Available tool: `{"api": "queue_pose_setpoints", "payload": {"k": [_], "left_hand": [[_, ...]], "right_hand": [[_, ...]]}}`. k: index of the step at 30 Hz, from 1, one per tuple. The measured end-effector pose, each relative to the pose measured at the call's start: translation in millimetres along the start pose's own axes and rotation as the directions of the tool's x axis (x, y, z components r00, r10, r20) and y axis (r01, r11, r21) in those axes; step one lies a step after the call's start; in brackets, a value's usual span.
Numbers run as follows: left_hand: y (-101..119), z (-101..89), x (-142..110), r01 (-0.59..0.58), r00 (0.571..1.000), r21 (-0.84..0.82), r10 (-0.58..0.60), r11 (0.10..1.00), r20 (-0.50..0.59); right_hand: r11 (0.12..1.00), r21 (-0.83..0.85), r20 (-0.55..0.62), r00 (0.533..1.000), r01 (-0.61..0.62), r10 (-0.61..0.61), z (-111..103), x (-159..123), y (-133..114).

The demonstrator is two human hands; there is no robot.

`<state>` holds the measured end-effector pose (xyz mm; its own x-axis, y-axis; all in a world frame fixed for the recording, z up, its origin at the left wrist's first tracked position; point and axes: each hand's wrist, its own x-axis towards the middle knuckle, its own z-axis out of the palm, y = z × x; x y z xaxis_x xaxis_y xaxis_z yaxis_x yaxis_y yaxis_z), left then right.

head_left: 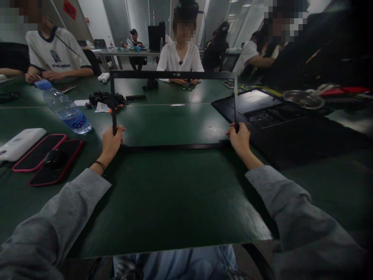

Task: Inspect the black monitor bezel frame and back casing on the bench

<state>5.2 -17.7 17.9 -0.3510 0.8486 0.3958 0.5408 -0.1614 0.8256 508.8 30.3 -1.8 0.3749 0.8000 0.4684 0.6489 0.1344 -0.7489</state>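
Note:
A thin black laptop screen bezel stands upright over the green table, an empty rectangular frame with a small logo on its top bar. My left hand is closed around its left side near the lower corner. On the opposite side, my right hand grips the right bar at about the same height. Through the opening I see the tabletop and a person across from me. Just right of my right hand lie black laptop parts, including an open case section with a dark panel.
A water bottle stands left of the bezel. Two red-edged phones, a black mouse-like object and a white power bank lie nearby. Black gear sits beyond. A metal bowl is at right. Several people sit around.

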Motion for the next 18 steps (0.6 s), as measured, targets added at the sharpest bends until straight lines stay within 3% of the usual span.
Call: {"api": "queue_pose_setpoints", "payload": {"k": [4,18], "left_hand": [[-3.3,1.9,1.7,0.049,0.998,-0.021,-0.048,0.999,0.029],[4.4,0.9,-2.6,-0.039,0.999,-0.089,0.036,0.995,-0.029]], "right_hand": [[1.000,-0.008,0.028,0.999,-0.017,0.017,-0.2,-0.5,0.4],[0.996,-0.031,-0.015,0.996,0.082,-0.083,0.2,0.7,3.3]]}}
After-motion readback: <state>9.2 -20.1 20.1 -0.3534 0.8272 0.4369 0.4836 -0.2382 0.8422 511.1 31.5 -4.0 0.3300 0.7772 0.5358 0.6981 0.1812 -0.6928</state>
